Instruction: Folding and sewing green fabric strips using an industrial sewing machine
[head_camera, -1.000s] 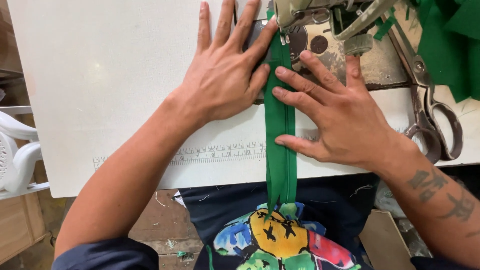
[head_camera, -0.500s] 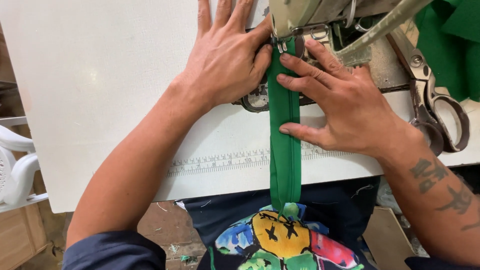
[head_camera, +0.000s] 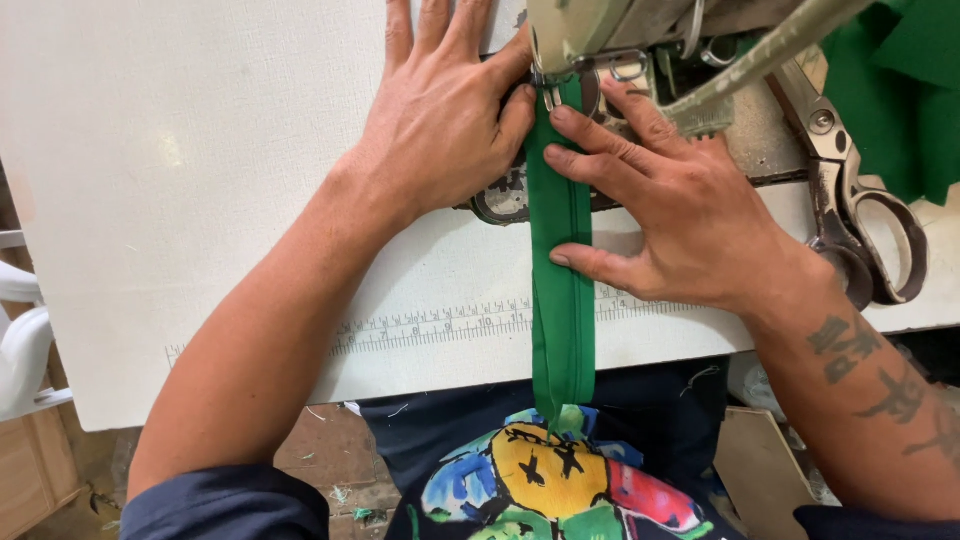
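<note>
A narrow folded strip of green fabric (head_camera: 562, 300) runs from my lap up over the white table (head_camera: 200, 200) to the foot of a sewing machine (head_camera: 620, 35). My left hand (head_camera: 445, 120) lies flat on the table with its thumb pressed against the strip's left edge. From the right side, my right hand (head_camera: 680, 210) presses its fingertips on the strip just below the machine's foot. Neither hand grips anything.
Large metal scissors (head_camera: 850, 210) lie at the right by the machine. A pile of green cloth (head_camera: 905, 90) sits at the top right. A ruler scale (head_camera: 440, 325) is printed along the table's front edge. A white plastic chair (head_camera: 20, 340) stands at the left.
The view has moved in closer. Both hands have slid forward along the green strip toward the machine's foot, and the strip has fed further under it.
</note>
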